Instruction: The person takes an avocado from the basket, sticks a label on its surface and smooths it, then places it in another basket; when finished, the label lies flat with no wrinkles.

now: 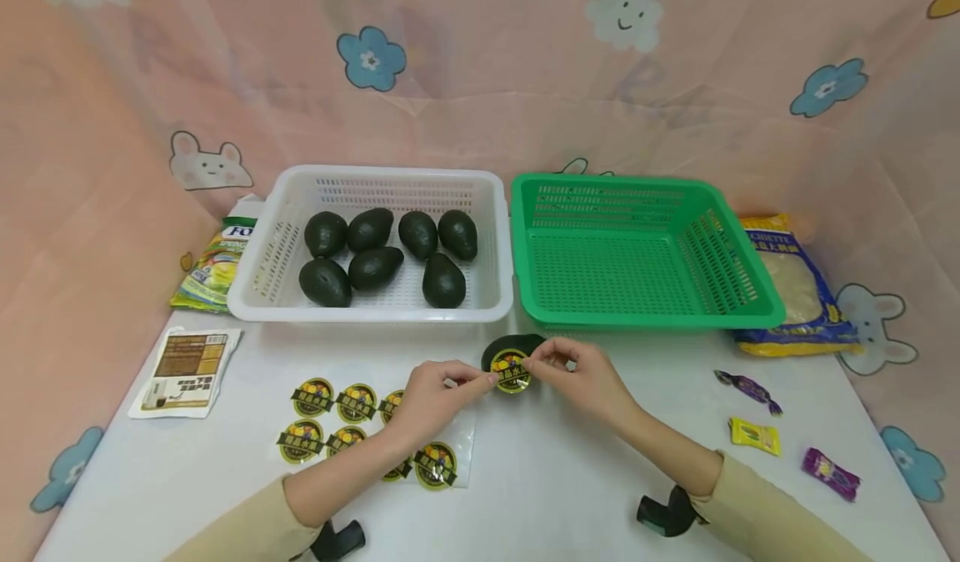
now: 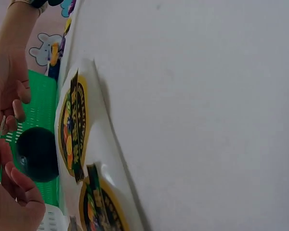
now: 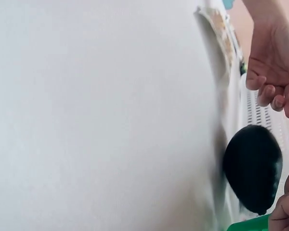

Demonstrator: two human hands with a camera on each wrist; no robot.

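Both hands hold one round black-and-gold sticker by its opposite edges. My left hand pinches its left side and my right hand its right side. Under the sticker lies a dark green avocado on the table, partly covered by it in the head view. Seen from the left wrist, the sticker is edge-on, with a small gap between it and the avocado. A sheet of similar stickers lies beneath my left forearm.
Several avocados sit in a white basket at the back left. Beside it stands a green basket. Packaged bags flank the baskets, a white pouch lies at left, and wrapped candies lie at right.
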